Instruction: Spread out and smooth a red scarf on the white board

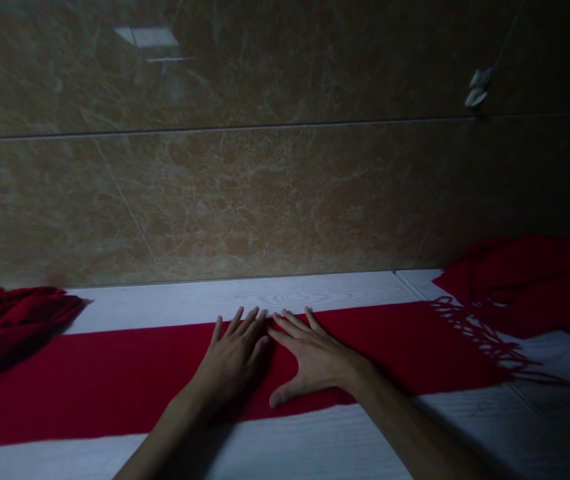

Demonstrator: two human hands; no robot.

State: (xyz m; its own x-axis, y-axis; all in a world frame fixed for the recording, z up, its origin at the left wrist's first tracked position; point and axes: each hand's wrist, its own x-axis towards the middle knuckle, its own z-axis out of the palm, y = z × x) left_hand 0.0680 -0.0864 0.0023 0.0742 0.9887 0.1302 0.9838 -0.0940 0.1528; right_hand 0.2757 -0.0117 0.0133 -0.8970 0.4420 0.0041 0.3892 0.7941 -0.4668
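Note:
A long red scarf (115,380) lies stretched flat from left to right, its fringe spread out at the right end. My left hand (232,360) rests palm down on the middle of it, fingers out and fingertips close to the far edge. Beside it my right hand (309,357) also lies flat on the cloth, fingers spread and thumb stretched toward the near edge. The fingertips of both hands nearly meet. Neither hand grips anything.
Bunched red cloth (19,320) sits at the left end, over the scarf. Another heap of red cloth (529,280) lies at the right, next to the fringe. The surface is white wood-grain board (325,447). Behind rises a brown marbled tile wall (275,193) with a small pale fixture (477,90).

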